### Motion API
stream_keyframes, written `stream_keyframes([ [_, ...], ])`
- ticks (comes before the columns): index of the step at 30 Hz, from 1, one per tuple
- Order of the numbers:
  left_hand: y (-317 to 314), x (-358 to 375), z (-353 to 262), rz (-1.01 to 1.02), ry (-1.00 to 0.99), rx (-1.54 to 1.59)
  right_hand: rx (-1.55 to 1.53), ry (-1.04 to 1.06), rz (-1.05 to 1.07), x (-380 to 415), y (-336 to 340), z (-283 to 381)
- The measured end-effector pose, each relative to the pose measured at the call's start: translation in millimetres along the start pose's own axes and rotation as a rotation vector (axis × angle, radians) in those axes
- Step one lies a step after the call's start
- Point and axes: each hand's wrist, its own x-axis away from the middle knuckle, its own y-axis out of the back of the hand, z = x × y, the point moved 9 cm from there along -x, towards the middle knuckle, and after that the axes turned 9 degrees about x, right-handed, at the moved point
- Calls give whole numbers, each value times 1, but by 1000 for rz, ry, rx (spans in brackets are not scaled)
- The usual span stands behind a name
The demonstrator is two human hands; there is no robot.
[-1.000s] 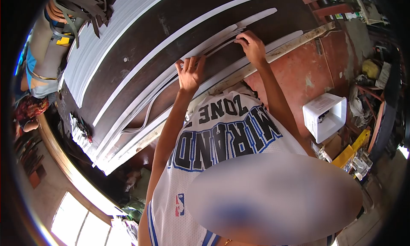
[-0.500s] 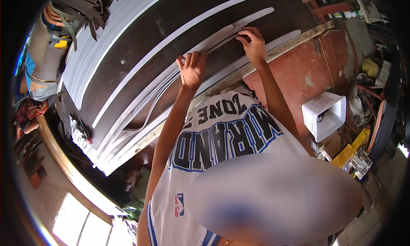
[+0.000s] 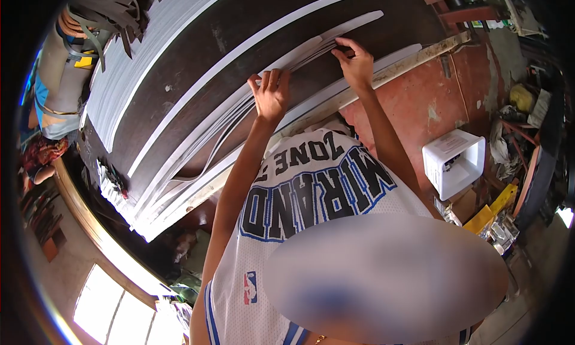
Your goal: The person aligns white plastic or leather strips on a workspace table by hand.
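Long, thin, flexible white-and-dark strips (image 3: 224, 120) run in a loose bundle across the dark work table (image 3: 197, 84). My left hand (image 3: 271, 94) is closed over the middle of this bundle, fingers bent down onto it. Farther right, my right hand (image 3: 354, 63) pinches the strips' far ends between thumb and fingers. A wider pale strip (image 3: 293, 54) lies flat just beyond both hands. One thin strip bows away from the bundle to the left of my left hand. My fingers partly hide the gripped edges.
Another white strip (image 3: 251, 36) and a broad stack of pale strips (image 3: 138, 81) lie farther across the table. A worn wooden edge (image 3: 407, 66) borders the near side. At right stands a white plastic container (image 3: 453, 164). Dark offcuts (image 3: 114, 12) hang at upper left.
Both hands stay almost in place. The thin strips have shifted and spread slightly between and left of my hands, and the bowed one shows more of its dark side.
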Motion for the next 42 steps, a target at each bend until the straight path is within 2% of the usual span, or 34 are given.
stream_keyframes([
  [5,5,1,4,-37,33,3,43,74,31,3,-4,9],
  [8,8,0,4,-38,40,-4,83,198,-59,6,-4,19],
  [13,4,4,3,-3,35,-50,67,148,-112,9,-3,15],
  [22,8,9,4,-23,41,-78,67,104,-55,10,0,16],
  [29,11,17,7,-10,39,-64,72,145,-91,15,-4,25],
  [31,10,18,9,-8,41,-65,78,103,-50,15,-9,19],
  [42,12,19,16,-40,69,-39,43,148,4,12,-11,22],
])
